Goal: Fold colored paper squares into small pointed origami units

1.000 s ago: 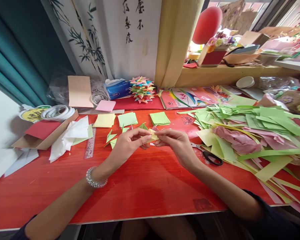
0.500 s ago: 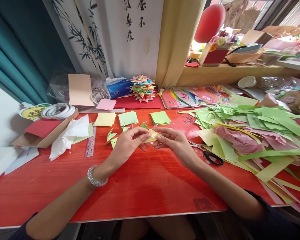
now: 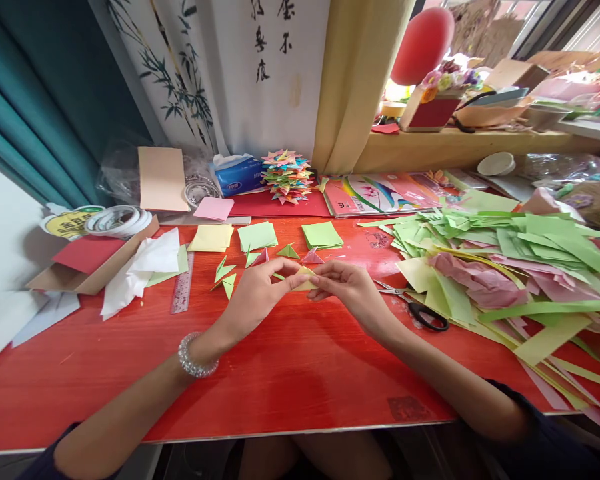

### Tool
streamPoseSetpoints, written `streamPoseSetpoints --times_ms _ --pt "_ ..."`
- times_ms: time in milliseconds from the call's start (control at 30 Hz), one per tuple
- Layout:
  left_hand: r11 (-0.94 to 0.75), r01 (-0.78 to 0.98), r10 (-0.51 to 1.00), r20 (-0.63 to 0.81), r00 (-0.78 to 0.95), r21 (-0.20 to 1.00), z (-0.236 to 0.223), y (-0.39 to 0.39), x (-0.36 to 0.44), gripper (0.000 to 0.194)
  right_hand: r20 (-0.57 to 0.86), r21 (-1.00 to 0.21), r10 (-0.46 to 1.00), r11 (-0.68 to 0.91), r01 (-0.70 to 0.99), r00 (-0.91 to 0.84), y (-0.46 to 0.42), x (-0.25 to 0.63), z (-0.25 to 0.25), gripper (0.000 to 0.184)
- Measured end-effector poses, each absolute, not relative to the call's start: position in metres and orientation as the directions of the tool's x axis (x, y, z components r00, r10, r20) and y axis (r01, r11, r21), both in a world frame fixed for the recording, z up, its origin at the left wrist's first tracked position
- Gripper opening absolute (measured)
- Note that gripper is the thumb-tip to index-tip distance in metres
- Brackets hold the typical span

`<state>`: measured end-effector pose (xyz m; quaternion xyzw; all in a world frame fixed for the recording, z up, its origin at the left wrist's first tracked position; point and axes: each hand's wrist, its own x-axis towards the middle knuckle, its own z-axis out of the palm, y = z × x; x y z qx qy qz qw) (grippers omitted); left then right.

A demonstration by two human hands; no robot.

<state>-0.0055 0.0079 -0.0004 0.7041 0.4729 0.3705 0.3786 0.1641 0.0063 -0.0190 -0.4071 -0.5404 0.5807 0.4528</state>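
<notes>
Between my two hands is a small piece of folded yellow paper point(image 3: 307, 281), held above the red table and mostly covered by fingers. My left hand point(image 3: 260, 293), with a clear beaded bracelet point(image 3: 196, 355) at its wrist, pinches the paper's left side. On the right side my right hand point(image 3: 350, 293) pinches it between thumb and fingers. Just behind my hands lie small folded paper pieces: a green one point(image 3: 289, 251), a pink one point(image 3: 312, 257) and a light green one point(image 3: 229, 285) to the left.
Square paper stacks in yellow point(image 3: 211, 238), pale green point(image 3: 258, 236) and bright green point(image 3: 323, 235) line the back. Black-handled scissors point(image 3: 427, 317) lie right, beside a heap of paper scraps point(image 3: 520, 267). A clear ruler point(image 3: 182, 287) lies left. A multicoloured paper model point(image 3: 287, 177) stands behind.
The yellow paper shows less between my fingers, and my fingers sit closer together on it. The folded pieces behind are less covered by my hands.
</notes>
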Motion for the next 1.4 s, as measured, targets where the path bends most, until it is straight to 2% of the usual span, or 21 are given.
streamPoseSetpoints --times_ms 100,200,300,367,433,500,600,700,833,933,1067,1267,1400 --pt "-0.316 0.437 0.938 0.207 0.279 0.842 0.0 0.006 -0.005 0.017 0.087 -0.996 0.965 0.09 -0.001 -0.247 0.005 0.163 -0.022 0.021" --pt "-0.345 0.445 0.932 0.248 0.264 0.826 0.0 0.005 -0.006 0.016 0.099 -0.991 0.958 0.118 0.057 -0.269 0.005 0.163 -0.021 0.021" --pt "-0.355 0.488 0.935 0.295 0.198 0.797 0.0 0.005 -0.008 0.018 0.169 -0.96 0.975 0.197 0.201 -0.147 0.003 0.164 -0.015 0.02" --pt "-0.384 0.552 0.915 0.385 0.12 0.74 0.0 0.005 -0.008 0.019 0.227 -0.924 0.971 0.239 0.3 -0.075 0.0 0.163 -0.01 0.02" --pt "-0.467 0.6 0.856 0.502 0.124 0.649 -0.001 0.004 -0.007 0.016 0.184 -0.941 0.969 0.222 0.257 -0.164 -0.004 0.162 -0.007 0.023" --pt "-0.583 0.584 0.79 0.561 0.246 0.565 -0.003 0.002 -0.004 0.013 0.129 -0.975 0.944 0.178 0.136 -0.305 -0.007 0.16 -0.006 0.027" --pt "-0.66 0.504 0.751 0.515 0.413 0.557 -0.004 0.001 -0.002 0.022 0.135 -0.989 0.916 0.145 -0.003 -0.378 -0.005 0.159 -0.006 0.027" --pt "-0.624 0.526 0.78 0.495 0.382 0.578 -0.002 0.003 -0.003 0.024 0.111 -0.994 0.926 0.1 -0.05 -0.362 -0.001 0.163 -0.005 0.023" --pt "-0.605 0.593 0.787 0.511 0.346 0.531 0.003 0.006 -0.006 0.022 0.058 -0.997 0.918 0.071 0.02 -0.392 0.002 0.167 -0.003 0.024" --pt "-0.55 0.518 0.835 0.416 0.36 0.655 0.004 0.005 -0.007 0.019 0.065 -0.992 0.926 0.1 0.074 -0.372 0.003 0.168 -0.003 0.024" --pt "-0.353 0.391 0.924 0.253 0.286 0.85 0.005 0.003 -0.005 0.019 0.069 -0.994 0.95 0.09 0.055 -0.303 0.004 0.169 -0.004 0.023" --pt "-0.301 0.398 0.945 0.215 0.245 0.867 0.006 0.001 -0.004 0.026 0.101 -0.995 0.974 0.102 -0.004 -0.202 0.005 0.169 -0.003 0.025" --pt "-0.252 0.315 0.958 0.189 0.217 0.915 0.004 0.002 -0.005 0.026 0.123 -0.992 0.973 0.114 -0.056 -0.197 0.005 0.169 -0.001 0.022"
